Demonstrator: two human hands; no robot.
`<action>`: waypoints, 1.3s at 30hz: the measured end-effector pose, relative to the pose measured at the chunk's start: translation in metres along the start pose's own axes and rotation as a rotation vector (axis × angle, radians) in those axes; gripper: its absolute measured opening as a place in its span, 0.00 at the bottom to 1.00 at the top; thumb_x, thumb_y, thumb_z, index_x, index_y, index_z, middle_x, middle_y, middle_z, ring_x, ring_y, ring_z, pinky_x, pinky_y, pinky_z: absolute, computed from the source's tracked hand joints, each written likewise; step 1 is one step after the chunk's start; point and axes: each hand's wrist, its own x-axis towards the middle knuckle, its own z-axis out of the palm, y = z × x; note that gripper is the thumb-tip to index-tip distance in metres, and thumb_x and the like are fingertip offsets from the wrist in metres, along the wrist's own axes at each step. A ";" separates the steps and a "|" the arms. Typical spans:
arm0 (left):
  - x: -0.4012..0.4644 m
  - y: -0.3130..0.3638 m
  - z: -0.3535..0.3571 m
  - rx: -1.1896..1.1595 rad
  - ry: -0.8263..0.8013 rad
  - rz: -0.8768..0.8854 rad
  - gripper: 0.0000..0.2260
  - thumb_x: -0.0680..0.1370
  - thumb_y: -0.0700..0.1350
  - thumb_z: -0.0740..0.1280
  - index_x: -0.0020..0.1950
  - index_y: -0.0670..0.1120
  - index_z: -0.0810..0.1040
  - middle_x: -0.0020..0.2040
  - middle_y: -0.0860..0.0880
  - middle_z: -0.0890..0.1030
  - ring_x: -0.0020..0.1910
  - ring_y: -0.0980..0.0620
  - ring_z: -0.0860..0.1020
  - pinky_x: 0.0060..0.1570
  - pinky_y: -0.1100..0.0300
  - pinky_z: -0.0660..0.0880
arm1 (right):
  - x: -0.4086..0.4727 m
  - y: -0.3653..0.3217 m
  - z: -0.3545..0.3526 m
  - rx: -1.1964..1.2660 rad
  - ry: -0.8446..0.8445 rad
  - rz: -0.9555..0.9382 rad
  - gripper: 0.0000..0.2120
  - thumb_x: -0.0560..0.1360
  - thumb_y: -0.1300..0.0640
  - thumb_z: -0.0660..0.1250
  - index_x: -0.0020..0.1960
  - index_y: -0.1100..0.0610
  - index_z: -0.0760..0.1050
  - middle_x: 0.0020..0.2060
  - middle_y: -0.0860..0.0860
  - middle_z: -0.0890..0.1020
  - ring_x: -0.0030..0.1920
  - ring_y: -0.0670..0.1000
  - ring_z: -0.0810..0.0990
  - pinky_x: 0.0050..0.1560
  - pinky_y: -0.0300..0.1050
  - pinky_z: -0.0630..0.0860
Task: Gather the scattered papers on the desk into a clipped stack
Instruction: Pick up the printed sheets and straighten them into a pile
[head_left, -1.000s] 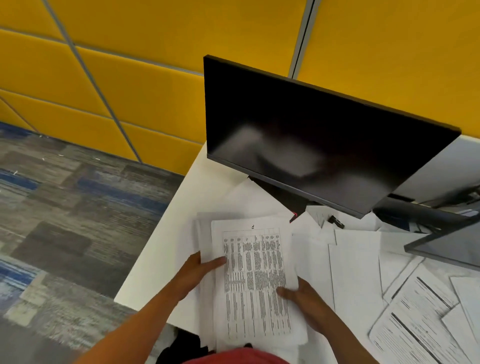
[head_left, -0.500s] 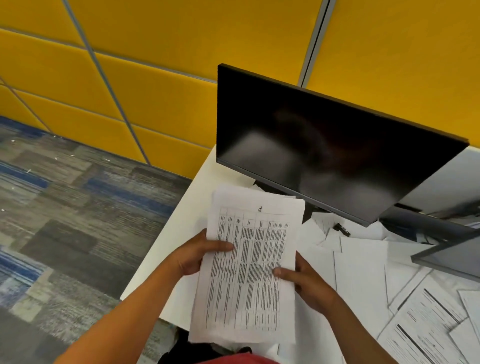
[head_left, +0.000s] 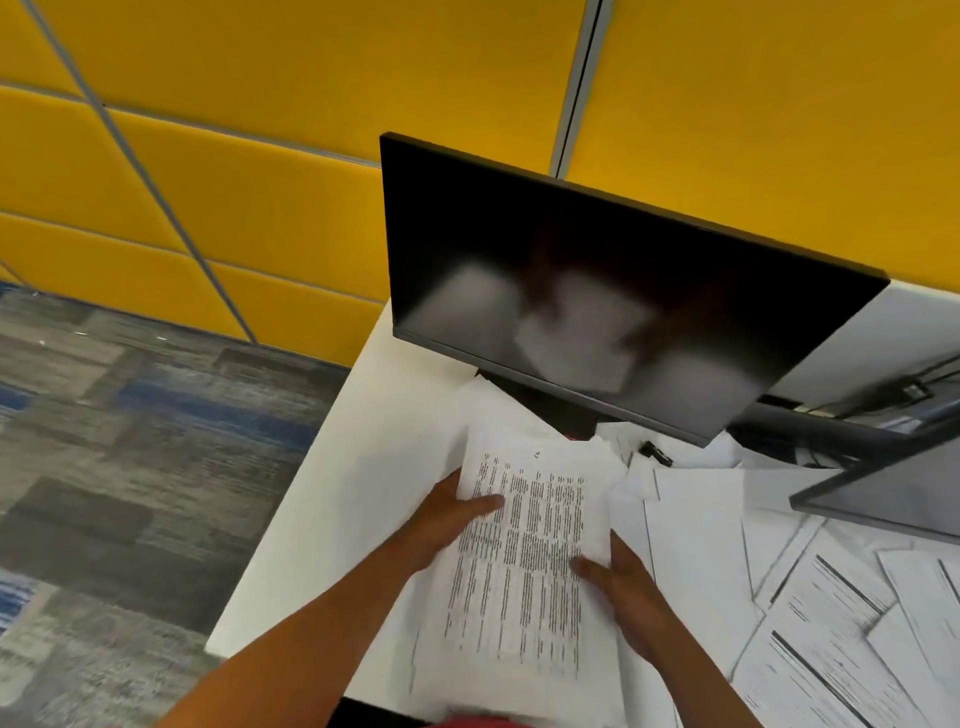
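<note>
Now both hands, left hand (head_left: 441, 525) and right hand (head_left: 626, 587), grip the paper stack (head_left: 524, 561).

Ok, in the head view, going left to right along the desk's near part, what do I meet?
Left hand → held stack of papers → right hand → loose printed sheets lying scattered on the desk.

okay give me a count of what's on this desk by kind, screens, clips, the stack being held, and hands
Monitors: 2, a large one and a second at the right edge
Binder clips: 1, small and black
Held paper stacks: 1
Hands: 2, left and right
Loose sheets: overlapping, too blurred to count
Total: 6
</note>
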 end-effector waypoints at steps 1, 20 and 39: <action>0.005 -0.003 0.001 0.060 -0.016 -0.019 0.19 0.75 0.52 0.74 0.65 0.53 0.78 0.57 0.53 0.85 0.54 0.53 0.84 0.61 0.50 0.78 | 0.001 0.003 -0.002 -0.009 0.031 0.004 0.24 0.73 0.58 0.75 0.67 0.54 0.75 0.61 0.54 0.84 0.59 0.53 0.84 0.54 0.43 0.81; 0.128 0.028 -0.063 0.701 0.275 0.004 0.15 0.78 0.49 0.69 0.61 0.44 0.77 0.60 0.42 0.81 0.56 0.43 0.79 0.56 0.54 0.74 | -0.009 0.046 -0.028 0.111 0.505 0.214 0.12 0.77 0.63 0.70 0.61 0.58 0.80 0.53 0.57 0.87 0.53 0.61 0.85 0.62 0.65 0.77; 0.002 0.079 -0.056 -0.143 -0.105 0.224 0.22 0.78 0.40 0.70 0.71 0.50 0.73 0.64 0.46 0.81 0.62 0.43 0.80 0.62 0.39 0.76 | 0.036 -0.049 0.048 0.100 0.064 -0.171 0.26 0.77 0.58 0.73 0.73 0.49 0.71 0.67 0.49 0.79 0.68 0.54 0.77 0.68 0.56 0.73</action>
